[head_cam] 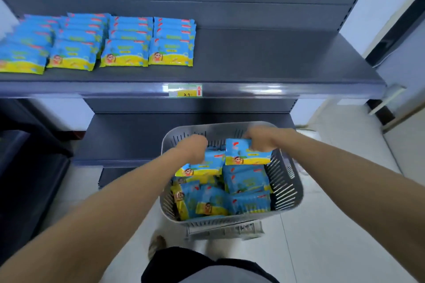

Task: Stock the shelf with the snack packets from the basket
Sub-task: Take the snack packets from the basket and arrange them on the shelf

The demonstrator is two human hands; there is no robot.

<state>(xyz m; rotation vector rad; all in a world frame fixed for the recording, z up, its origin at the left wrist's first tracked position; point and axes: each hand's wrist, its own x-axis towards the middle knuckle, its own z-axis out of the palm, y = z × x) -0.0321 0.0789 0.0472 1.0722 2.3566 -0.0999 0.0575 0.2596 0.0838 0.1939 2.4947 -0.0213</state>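
Blue-yellow snack packets (247, 182) heaped in grey basket (286, 181); more rowed on shelf (276, 60) left.

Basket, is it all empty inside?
No, many blue and yellow snack packets lie inside the basket.

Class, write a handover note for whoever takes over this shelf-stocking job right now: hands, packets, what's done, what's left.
Left hand: fingers curled on the left packet, over the grey basket.
Right hand: grips the right packet by its top edge, also over the basket.
Done: at least four rows of shelved packets fill the left part of the shelf.
Left: many loose packets lie in the basket; the shelf's right part is bare.
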